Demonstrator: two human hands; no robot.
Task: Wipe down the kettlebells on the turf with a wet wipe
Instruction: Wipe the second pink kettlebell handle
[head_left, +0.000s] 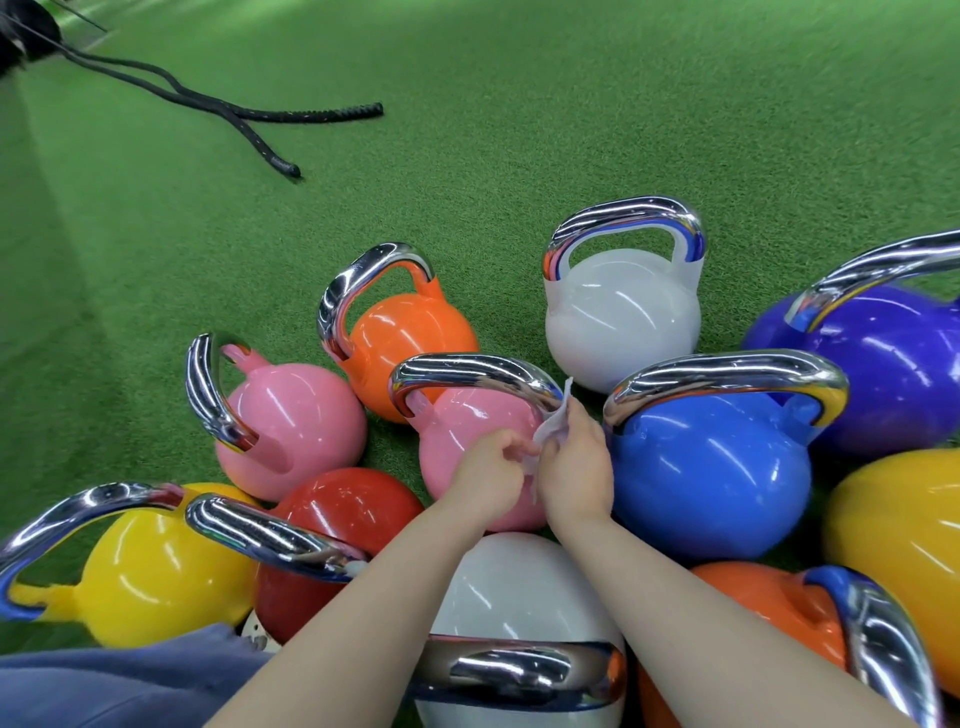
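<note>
Several coloured kettlebells with chrome handles stand close together on the green turf (467, 156). Both my hands are over the middle pink kettlebell (467, 421). My right hand (574, 467) pinches a white wet wipe (553, 423) that sticks up beside the right end of that bell's chrome handle. My left hand (491, 470) pinches the wipe's lower edge, fingers curled. Around it stand a second pink kettlebell (296, 415), an orange kettlebell (410, 332), a white kettlebell (621, 312) and a blue kettlebell (711, 467).
A purple kettlebell (883, 353) and a yellow kettlebell (904, 535) stand at the right. Near me are a red kettlebell (343, 509), another yellow kettlebell (156, 571), a white one (519, 587) and an orange one (769, 603). Black battle ropes (249, 111) lie far left. My blue-clad knee (130, 680) is bottom left.
</note>
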